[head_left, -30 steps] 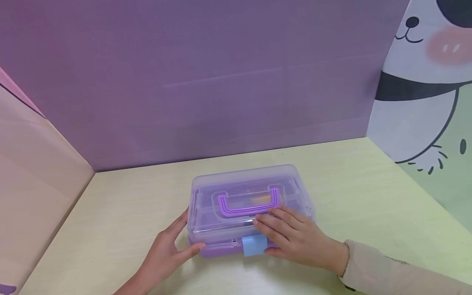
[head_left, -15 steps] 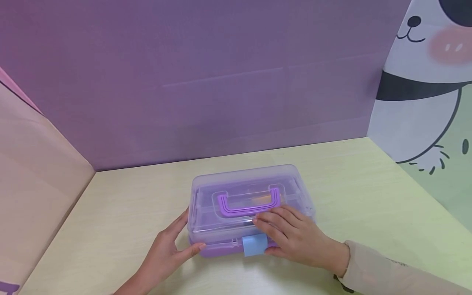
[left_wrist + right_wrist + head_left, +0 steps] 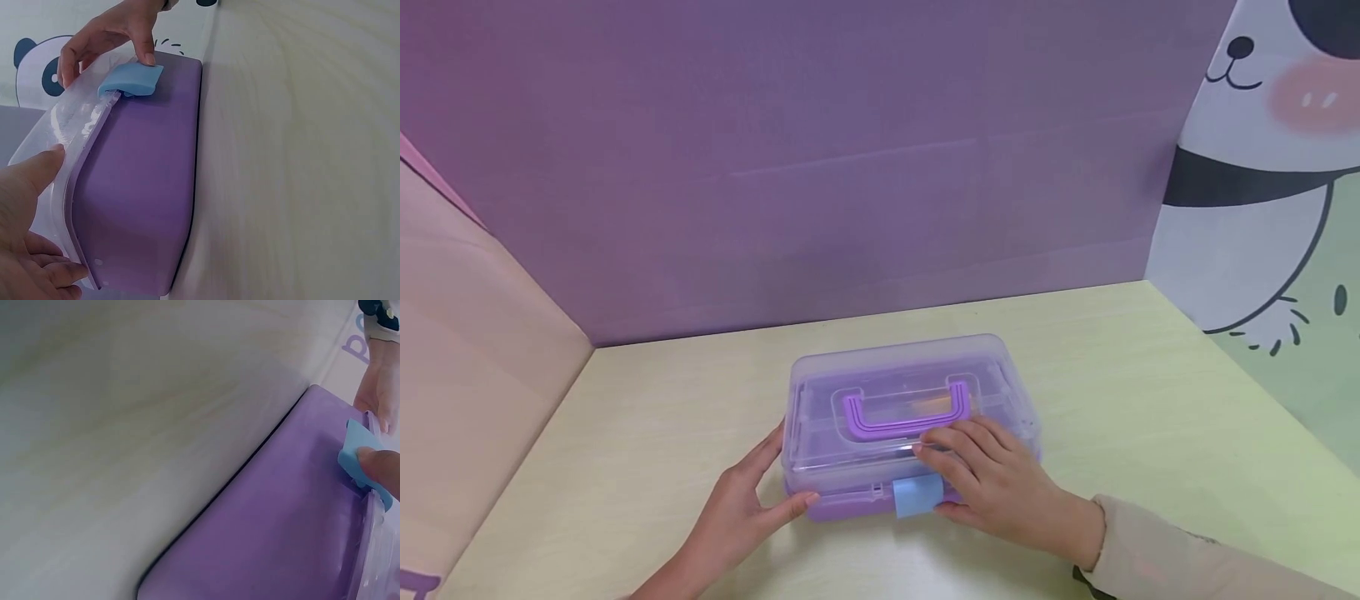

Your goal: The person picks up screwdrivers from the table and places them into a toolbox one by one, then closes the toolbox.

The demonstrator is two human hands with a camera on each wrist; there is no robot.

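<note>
A purple storage box (image 3: 850, 507) with a clear lid (image 3: 816, 454) and a purple carry handle (image 3: 887, 432) sits on the table, its lid down. My left hand (image 3: 737, 512) holds the box's left front corner, thumb at the front and fingers along the left side. Over the lid's front edge lie the fingers of my right hand (image 3: 1000, 492). Its thumb touches the light blue latch (image 3: 917, 497) at the front, near the lower edge in the left wrist view (image 3: 134, 78). Something orange and a dark item show faintly through the lid.
The pale wooden table (image 3: 677, 417) extends around the box. A purple wall panel (image 3: 850, 167) stands behind it. A beige panel (image 3: 475, 333) borders the left, and a panel with a panda picture (image 3: 1247, 233) the right.
Both hands keep their places on the box, which stays where it was. The right hand and sleeve have shifted very slightly left; the latch's lower edge sits marginally higher.
</note>
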